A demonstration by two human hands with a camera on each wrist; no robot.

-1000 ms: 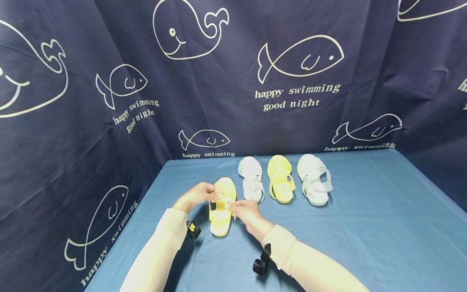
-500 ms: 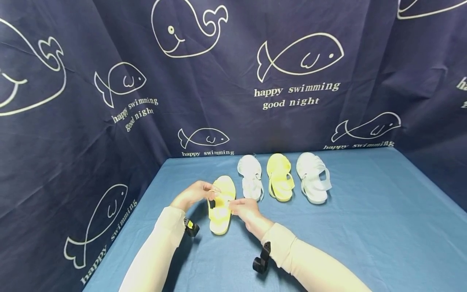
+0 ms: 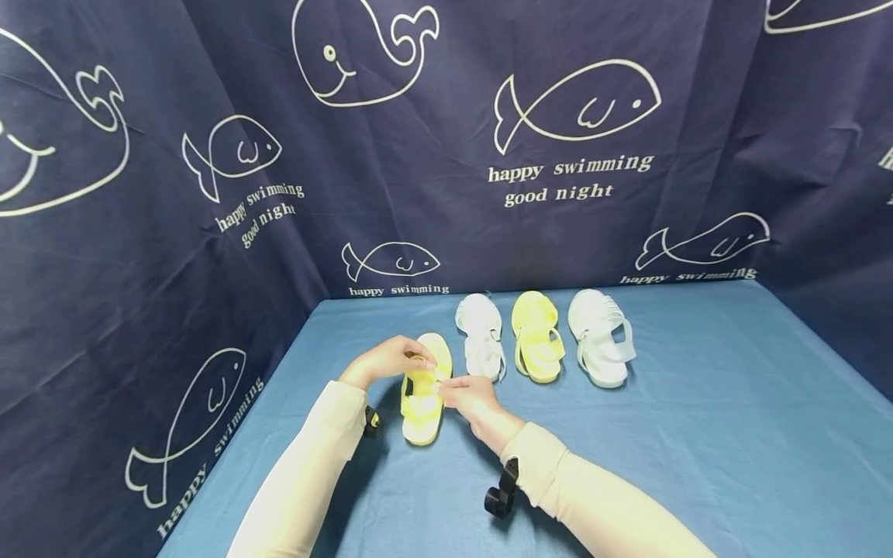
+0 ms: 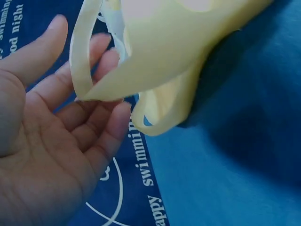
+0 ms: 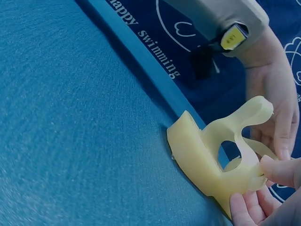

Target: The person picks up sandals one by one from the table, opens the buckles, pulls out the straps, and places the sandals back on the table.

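A yellow sandal (image 3: 420, 428) lies on the blue table between my two hands, its toe towards the back wall. My right hand (image 3: 474, 404) pinches the sandal's right side between thumb and fingers, at the side strap. Over the sandal's upper part hangs my left hand (image 3: 387, 360), its fingers at the thin strap. In the left wrist view that strap (image 4: 80, 61) loops across the left hand's loosely bent fingers, while the thumb stands apart from it. The right wrist view shows the sandal's heel strap (image 5: 186, 155) from the side, with a side opening beyond it.
To the right of the hands stand a white sandal (image 3: 479, 322), a yellow sandal (image 3: 534, 314) and another white sandal (image 3: 593, 322) in a row near the back edge. Dark blue printed cloth (image 3: 446, 209) walls the table (image 3: 663, 434). Small cameras sit on both wrists.
My left hand has moved a little right across the sandal's upper part. The right hand keeps its pinch at the side, and the other sandals stay put.
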